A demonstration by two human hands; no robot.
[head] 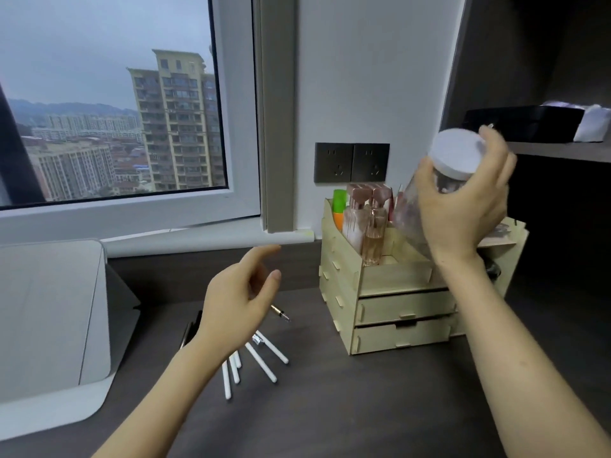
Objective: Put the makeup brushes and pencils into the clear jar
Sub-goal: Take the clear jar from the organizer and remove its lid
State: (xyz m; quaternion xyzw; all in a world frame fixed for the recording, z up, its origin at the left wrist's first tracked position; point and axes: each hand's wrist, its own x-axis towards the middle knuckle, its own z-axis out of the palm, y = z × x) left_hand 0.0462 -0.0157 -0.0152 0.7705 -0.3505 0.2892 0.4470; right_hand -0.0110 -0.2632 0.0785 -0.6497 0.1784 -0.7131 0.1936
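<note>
R hand [463, 206] grips the clear jar [426, 206], white lid [458, 153] on, tilted in the air above the wooden organizer [396, 292]. L hand [238, 295] hangs loose w/ nothing in it, over the white-handled brushes [254, 358] lying fanned on the dark table [347, 408].

No readable text, labels, brands or numbers are showing anywhere in the frame. The clear plastic jar with white screw lid [444, 166] is showing a plain lid and no label. The pale wooden drawer organizer [393, 292] is carrying no print. The rose-capped glass bottles [370, 223] inside it are too small and blurred to read. The dark double wall socket plate [351, 162] is showing only plug holes, no markings.
</note>
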